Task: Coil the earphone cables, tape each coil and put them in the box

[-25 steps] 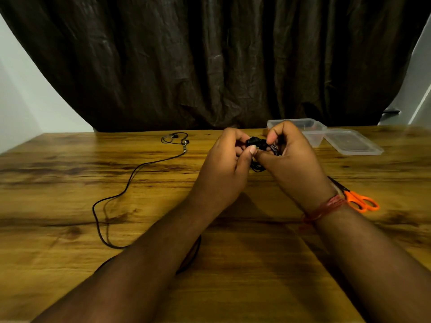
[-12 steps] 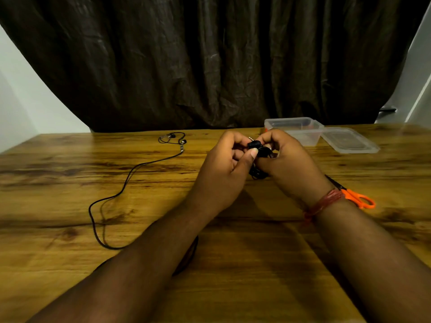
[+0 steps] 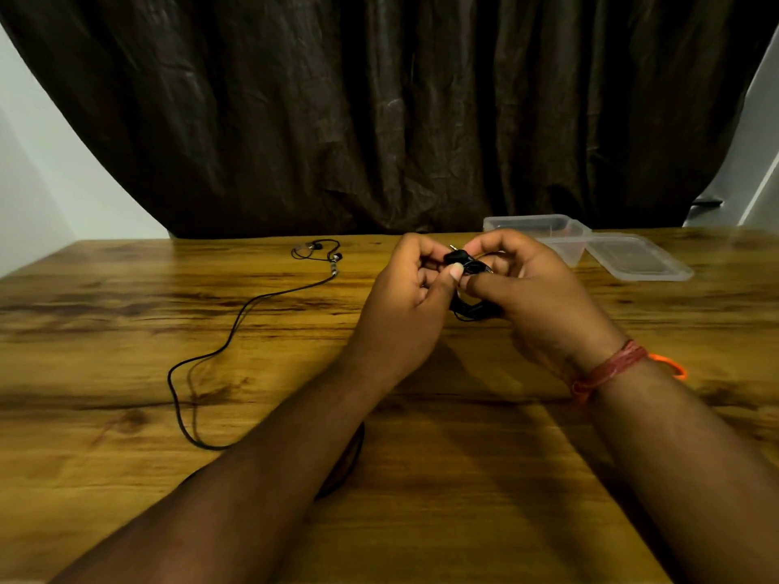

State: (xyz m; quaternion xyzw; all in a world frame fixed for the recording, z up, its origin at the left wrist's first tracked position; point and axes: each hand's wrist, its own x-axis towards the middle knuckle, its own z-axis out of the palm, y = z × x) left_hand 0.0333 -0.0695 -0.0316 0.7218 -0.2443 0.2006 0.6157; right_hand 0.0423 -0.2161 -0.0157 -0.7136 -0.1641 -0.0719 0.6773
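The tabletop [image 3: 421, 499] carries the whole task, which by the present layout appears to stand at its first coil: nothing lies in the box [image 3: 529, 225], which sits open just beyond the right hand with its lid [image 3: 632, 257] off beside it. A second earphone cable [image 3: 210, 356] lies uncoiled well to the left of the left hand, its earbuds at the far end and its near end passing under the left forearm; it remains to be coiled, taped and boxed. Orange scissors [image 3: 670, 366] show only as a handle loop behind the right wrist. No tape is identifiable. The left hand [image 3: 404, 305] and right hand [image 3: 535, 297] are together above the tabletop, both pinching one small black coil [image 3: 470, 284] between them: the left thumb presses its upper part, the right fingers curl round its far side, and its lower loops hang between the palms. Whether this coil is already taped cannot be told.
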